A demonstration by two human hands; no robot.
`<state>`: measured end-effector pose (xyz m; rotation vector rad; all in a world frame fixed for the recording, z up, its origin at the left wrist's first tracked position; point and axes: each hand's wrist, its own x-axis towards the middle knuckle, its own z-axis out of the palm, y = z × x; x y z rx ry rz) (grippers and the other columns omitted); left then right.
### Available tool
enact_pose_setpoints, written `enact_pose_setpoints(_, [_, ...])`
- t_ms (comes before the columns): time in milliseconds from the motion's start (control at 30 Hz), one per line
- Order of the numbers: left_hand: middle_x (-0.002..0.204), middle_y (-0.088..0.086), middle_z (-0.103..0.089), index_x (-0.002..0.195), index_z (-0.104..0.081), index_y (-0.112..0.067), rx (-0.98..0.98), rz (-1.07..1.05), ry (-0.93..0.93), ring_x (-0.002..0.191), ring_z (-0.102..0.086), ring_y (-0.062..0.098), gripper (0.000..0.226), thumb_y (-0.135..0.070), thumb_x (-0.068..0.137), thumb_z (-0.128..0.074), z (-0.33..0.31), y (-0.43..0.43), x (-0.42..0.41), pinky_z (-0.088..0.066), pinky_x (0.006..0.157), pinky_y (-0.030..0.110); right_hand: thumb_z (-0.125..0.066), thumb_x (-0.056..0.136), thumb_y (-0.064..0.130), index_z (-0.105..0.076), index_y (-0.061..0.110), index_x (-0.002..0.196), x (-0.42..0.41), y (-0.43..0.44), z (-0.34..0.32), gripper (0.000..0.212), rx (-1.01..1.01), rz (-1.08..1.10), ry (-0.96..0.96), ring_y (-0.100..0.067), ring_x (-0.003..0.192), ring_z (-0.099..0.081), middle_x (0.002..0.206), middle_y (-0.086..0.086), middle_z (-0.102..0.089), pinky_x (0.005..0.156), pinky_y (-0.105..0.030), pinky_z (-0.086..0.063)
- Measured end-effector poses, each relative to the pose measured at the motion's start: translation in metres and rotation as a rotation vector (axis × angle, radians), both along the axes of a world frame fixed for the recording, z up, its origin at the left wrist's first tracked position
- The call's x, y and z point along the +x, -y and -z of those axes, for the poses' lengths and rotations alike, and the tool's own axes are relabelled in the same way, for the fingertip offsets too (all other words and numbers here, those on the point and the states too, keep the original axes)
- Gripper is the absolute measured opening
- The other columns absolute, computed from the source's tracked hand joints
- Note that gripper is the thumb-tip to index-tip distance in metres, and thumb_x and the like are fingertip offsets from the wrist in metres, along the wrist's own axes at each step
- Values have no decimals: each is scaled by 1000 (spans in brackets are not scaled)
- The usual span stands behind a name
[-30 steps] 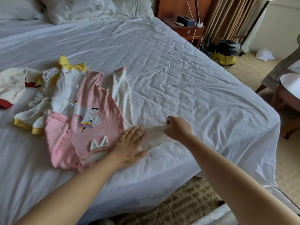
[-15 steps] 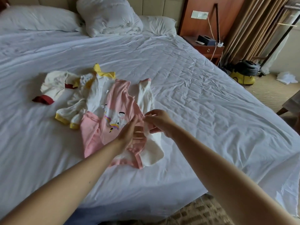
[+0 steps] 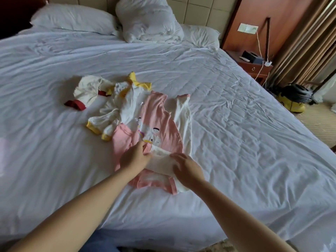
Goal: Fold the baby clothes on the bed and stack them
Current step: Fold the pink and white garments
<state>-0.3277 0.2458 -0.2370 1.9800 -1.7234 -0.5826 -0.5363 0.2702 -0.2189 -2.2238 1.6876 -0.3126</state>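
A pink baby top with a unicorn print (image 3: 160, 124) lies flat on the white bed (image 3: 245, 142). A white garment with pink cuffs (image 3: 184, 113) runs along its right side, and one white part is folded across the pink top's lower half. My left hand (image 3: 134, 158) pinches the left end of that white fold. My right hand (image 3: 189, 170) lies on its right end, fingers curled over the cloth. A white piece with yellow trim (image 3: 118, 110) and a cream piece with red cuffs (image 3: 85, 91) lie crumpled to the left.
Pillows (image 3: 72, 20) and a bunched duvet (image 3: 147, 20) lie at the head of the bed. A wooden nightstand (image 3: 252, 64) with cables stands at the right, a yellow and black vacuum (image 3: 292, 100) on the floor beyond it. The bed's near edge is just below my arms.
The white sleeve that stuck out to the right a second ago now lies folded over the pink top. Both hands came together on it and lowered it. The view rose.
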Motion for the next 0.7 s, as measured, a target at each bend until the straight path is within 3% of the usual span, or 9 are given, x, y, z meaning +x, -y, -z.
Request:
enact_pose_setpoints(100, [109,5,-62,115,-56,-20,-301,165,309,94,-63,31,49,-19,70,-77,10,-4,5,-54,69,38,-30,95,32,-29,28,152,-5,-6,18,57,-44,-97,-97,-12,148,-16,160,10,-22,116,-24,-18])
enact_pose_setpoints(133, [112,5,-63,115,-61,-19,-418,250,347,98,-64,30,48,-12,70,-75,13,-5,6,-55,72,37,-19,94,39,-21,28,154,-8,-8,23,62,-50,-120,-114,-11,150,-8,161,10,-12,119,-22,-6])
enact_pose_setpoints(200, [125,5,-64,116,-68,-20,-502,441,427,114,-63,27,45,-7,75,-53,22,-9,7,-50,91,35,-5,88,49,-8,33,155,-14,-9,34,69,-26,-132,-160,-10,149,8,160,9,7,119,-24,10])
enact_pose_setpoints(300, [138,1,-58,128,-64,-20,-304,551,589,127,-55,22,58,-17,77,-36,38,-16,12,-33,103,32,1,85,66,8,42,150,-19,-8,44,70,7,-97,-197,-11,147,22,157,10,22,120,-32,13])
enact_pose_setpoints(400, [142,5,-54,134,-58,-13,-182,585,606,131,-51,25,59,-19,81,-35,45,-16,14,-30,107,33,12,77,80,7,43,152,-20,-7,50,83,11,-106,-191,-11,146,24,158,10,22,120,-34,12])
enact_pose_setpoints(500, [146,9,-49,137,-53,-7,-124,615,523,134,-47,30,62,-25,85,-26,33,-14,9,-23,111,33,4,80,81,4,43,152,-22,-7,50,82,31,-104,-187,-10,145,25,160,9,20,120,-35,12])
enact_pose_setpoints(600, [161,-4,-10,154,-23,-16,-50,577,423,151,-8,17,81,-34,79,-1,26,-13,5,0,121,28,-7,82,73,-1,43,153,-21,-6,45,77,70,-106,-155,-8,146,22,161,10,15,121,-35,11])
enact_pose_setpoints(633, [162,-5,-11,153,-26,-18,-55,580,361,151,-6,14,78,-34,80,-5,25,-14,6,-4,123,31,-13,84,71,-4,43,153,-21,-5,42,75,87,-106,-139,-8,147,20,162,10,12,121,-35,9])
enact_pose_setpoints(700, [151,3,-44,136,-56,-16,-221,550,251,143,-34,17,62,-30,85,-24,15,-23,14,-34,114,39,-36,92,62,-14,41,153,-19,-2,34,68,89,-99,-117,-11,149,11,163,9,0,122,-38,4])
